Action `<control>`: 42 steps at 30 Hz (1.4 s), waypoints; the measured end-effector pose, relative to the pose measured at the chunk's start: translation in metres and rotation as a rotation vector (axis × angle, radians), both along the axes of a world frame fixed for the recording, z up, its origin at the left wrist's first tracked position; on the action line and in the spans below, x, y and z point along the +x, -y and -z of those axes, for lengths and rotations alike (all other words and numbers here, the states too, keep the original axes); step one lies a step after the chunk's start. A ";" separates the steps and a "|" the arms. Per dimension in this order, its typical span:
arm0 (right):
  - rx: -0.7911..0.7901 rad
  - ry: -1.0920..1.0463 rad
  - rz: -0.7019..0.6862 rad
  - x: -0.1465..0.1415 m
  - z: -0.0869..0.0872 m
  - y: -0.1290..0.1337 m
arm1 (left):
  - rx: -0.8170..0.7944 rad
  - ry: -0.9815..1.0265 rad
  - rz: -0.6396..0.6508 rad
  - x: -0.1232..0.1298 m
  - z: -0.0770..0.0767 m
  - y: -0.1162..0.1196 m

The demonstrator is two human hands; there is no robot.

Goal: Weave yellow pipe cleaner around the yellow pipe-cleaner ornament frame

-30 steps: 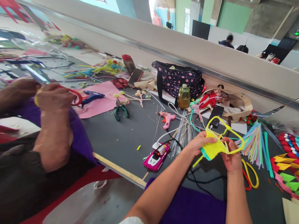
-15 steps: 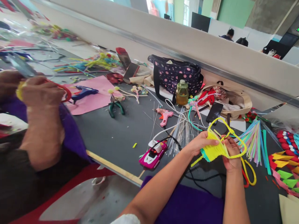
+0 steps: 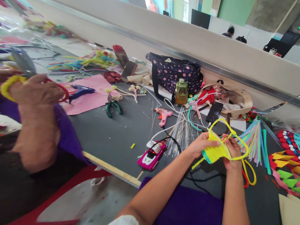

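A bright yellow fuzzy woven piece [image 3: 217,150] with a teal lower edge hangs between my two hands over the grey table. My left hand [image 3: 203,144] pinches its left side, thumb on top. At its right side, my right hand [image 3: 232,152] has its fingers closed on the yellow strands. A long yellow loop [image 3: 245,146] rises from the piece and curves round past my right hand. One yellow stem end sticks out at the lower left. Scissors with red and yellow handles [image 3: 252,175] lie partly behind my right wrist.
A co-worker's hand [image 3: 35,90] holds large scissors at the left. Beyond my hands are a pink glue gun [image 3: 165,116], a magenta power strip [image 3: 152,156], thin wires, a phone [image 3: 214,112] and a bottle [image 3: 181,91]. Pastel stems [image 3: 252,140] fan out at the right; black cables run below my hands.
The co-worker's hand and scissors have shifted and turned, showing more of the yellow handle. My hands keep their hold on the yellow piece, with only slight finger movement. The view has shifted slightly.
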State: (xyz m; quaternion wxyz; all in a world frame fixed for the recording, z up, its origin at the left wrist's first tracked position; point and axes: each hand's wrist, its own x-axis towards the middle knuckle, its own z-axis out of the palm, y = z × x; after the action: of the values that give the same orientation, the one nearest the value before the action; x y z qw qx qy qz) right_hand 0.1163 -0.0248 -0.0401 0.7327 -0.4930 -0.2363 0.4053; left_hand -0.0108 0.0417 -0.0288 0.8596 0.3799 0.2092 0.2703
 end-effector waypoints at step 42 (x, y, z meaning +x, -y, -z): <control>0.106 0.580 0.516 -0.007 -0.001 0.003 | -0.080 0.001 -0.282 0.006 0.006 -0.003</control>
State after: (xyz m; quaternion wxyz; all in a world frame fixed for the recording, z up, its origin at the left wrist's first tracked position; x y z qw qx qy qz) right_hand 0.1094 -0.0279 -0.0389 0.7378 -0.5918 -0.3223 0.0388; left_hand -0.0046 0.0450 -0.0346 0.8277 0.3121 0.2706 0.3798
